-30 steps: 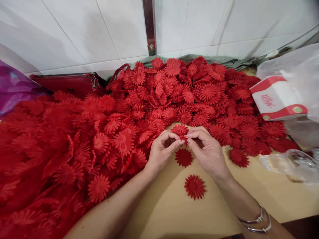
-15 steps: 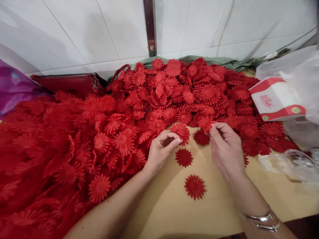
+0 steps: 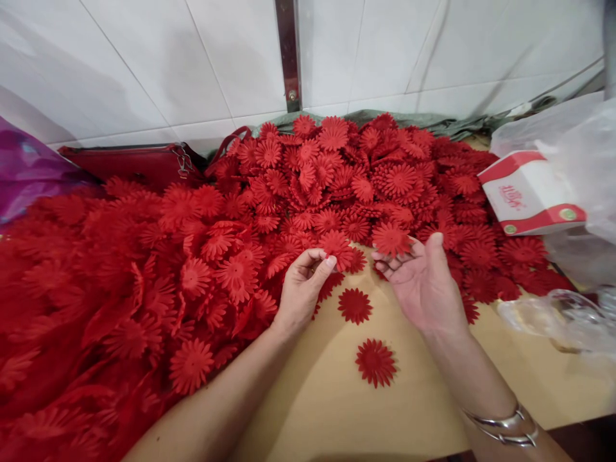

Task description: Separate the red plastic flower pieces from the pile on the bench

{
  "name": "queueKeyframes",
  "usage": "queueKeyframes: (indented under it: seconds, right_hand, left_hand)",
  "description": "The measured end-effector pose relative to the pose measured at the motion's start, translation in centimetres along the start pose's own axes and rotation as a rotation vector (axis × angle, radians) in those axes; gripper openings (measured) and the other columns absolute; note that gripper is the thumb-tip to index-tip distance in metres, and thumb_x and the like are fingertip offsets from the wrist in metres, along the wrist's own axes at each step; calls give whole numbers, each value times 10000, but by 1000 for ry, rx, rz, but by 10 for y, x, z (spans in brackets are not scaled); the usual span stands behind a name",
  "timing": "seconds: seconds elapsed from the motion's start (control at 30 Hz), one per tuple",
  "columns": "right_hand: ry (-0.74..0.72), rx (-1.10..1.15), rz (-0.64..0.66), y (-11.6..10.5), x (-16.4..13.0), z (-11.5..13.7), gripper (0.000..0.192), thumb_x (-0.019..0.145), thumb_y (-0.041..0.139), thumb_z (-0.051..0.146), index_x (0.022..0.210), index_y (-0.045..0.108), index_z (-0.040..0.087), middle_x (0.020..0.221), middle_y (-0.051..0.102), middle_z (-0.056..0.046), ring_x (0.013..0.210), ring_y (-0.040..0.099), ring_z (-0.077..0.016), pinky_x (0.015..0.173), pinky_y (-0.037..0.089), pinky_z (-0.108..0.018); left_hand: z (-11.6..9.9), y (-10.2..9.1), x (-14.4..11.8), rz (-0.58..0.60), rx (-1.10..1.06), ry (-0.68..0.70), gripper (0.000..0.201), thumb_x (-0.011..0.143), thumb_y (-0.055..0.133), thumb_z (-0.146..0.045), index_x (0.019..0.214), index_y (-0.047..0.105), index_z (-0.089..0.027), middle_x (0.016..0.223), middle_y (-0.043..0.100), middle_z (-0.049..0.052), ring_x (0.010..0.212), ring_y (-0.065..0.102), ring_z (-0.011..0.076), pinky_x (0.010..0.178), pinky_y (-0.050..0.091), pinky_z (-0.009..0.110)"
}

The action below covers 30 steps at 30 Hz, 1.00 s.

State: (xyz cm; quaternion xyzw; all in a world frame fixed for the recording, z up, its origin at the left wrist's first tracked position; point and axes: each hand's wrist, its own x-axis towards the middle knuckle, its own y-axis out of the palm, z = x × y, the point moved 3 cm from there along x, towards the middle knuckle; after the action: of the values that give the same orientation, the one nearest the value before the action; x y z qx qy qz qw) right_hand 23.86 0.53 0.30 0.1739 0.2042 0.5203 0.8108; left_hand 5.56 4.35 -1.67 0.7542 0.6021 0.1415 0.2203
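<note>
My left hand (image 3: 299, 292) pinches a red fabric flower (image 3: 337, 248) between thumb and forefinger, beside the heap. My right hand (image 3: 426, 289) is turned palm up, its thumb lifted well away from the fingers. Another red flower piece (image 3: 391, 239) lies over its fingertips at the heap's edge, not pinched; whether the fingers bear its weight is unclear. On the table between my forearms lie two separate flowers, a darker one (image 3: 355, 305) and a larger layered one (image 3: 376, 363). One more flower (image 3: 357, 261) shows partly behind the left hand's piece.
A big heap of red flowers (image 3: 332, 167) spreads along the wall and down the left side of the wooden table (image 3: 327, 410). Behind it stands a red bag (image 3: 129, 163). To the right are a red-and-white box (image 3: 534, 192) and clear plastic (image 3: 553, 321).
My right hand has opened from a pinch and turned palm up, its flower now over the fingertips. My left hand has shifted slightly left with its flower.
</note>
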Motion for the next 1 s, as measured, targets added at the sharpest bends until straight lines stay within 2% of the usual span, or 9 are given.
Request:
queueKeyframes:
  seconds: [0.1, 0.27, 0.37, 0.5, 0.57, 0.63, 0.7, 0.83, 1.0]
  right_hand:
    - [-128, -218, 1, -3, -2, 0, 214, 859, 741, 461, 923, 688, 264, 904, 693, 8, 809, 649, -156, 799, 541, -305]
    - [-274, -639, 2, -7, -7, 2, 182, 938, 645, 427, 914, 666, 247, 853, 680, 7, 777, 615, -166, 759, 496, -306]
    - [-305, -871, 137, 0, -10, 2, 181, 980, 580, 378, 912, 670, 237, 874, 688, -13, 803, 620, -181, 779, 487, -331]
    - [-560, -1081, 348, 16, -18, 5, 124, 966, 609, 288, 892, 690, 230, 967, 717, -48, 970, 618, -216, 918, 482, -388]
    - [-627, -1135, 476, 22, -22, 7, 81, 911, 701, 303, 961, 724, 244, 1107, 718, -62, 1109, 584, -243, 991, 470, -415]
    - [-637, -1144, 593, 25, -26, 9, 221, 856, 771, 358, 1057, 744, 271, 1216, 694, -64, 1192, 550, -263, 1036, 455, -437]
    - [-639, -1087, 638, 26, -29, 14, 216, 884, 741, 377, 1080, 743, 285, 1201, 697, -56, 1170, 571, -250, 1050, 446, -440]
    - [-661, -906, 426, 23, -28, 20, 95, 965, 631, 257, 1017, 709, 264, 1034, 703, -37, 1007, 640, -188, 949, 496, -367]
    - [-496, -858, 218, 19, -23, 11, 320, 915, 690, 295, 1228, 633, 263, 1116, 658, -47, 972, 629, -190, 914, 508, -363]
  left_hand:
    - [1, 0, 0, 0, -7, 14, 203, 800, 837, -326, 871, 699, -196, 818, 634, -47, 755, 580, 59, 775, 471, 168]
    - [1, -2, 0, -19, -43, 46, 197, 805, 834, -325, 887, 707, -199, 834, 659, -44, 774, 603, 61, 803, 497, 180]
    - [-1, -1, 2, -89, -79, 65, 240, 776, 853, -340, 897, 698, -202, 841, 677, -43, 769, 613, 67, 790, 514, 195]
    - [-6, 2, 4, -173, -143, 61, 334, 691, 902, -371, 836, 667, -183, 795, 688, -40, 744, 633, 80, 783, 538, 225]
    - [-8, 3, 5, -191, -161, 52, 360, 664, 916, -373, 823, 656, -181, 784, 686, -43, 734, 636, 81, 793, 545, 238]
    - [-8, 2, 5, -194, -165, 37, 368, 665, 913, -378, 832, 650, -184, 786, 684, -46, 733, 639, 84, 798, 546, 247]
    - [-7, 1, 4, -183, -156, 13, 369, 671, 910, -382, 847, 651, -187, 798, 682, -47, 733, 637, 85, 792, 538, 246]
    - [-5, 2, 1, -71, -95, -21, 288, 737, 876, -362, 874, 688, -192, 815, 671, -44, 747, 613, 76, 787, 500, 214]
    - [-11, 12, -5, 168, 74, -28, 206, 790, 839, -345, 862, 730, -185, 857, 671, -10, 809, 598, 103, 814, 486, 216]
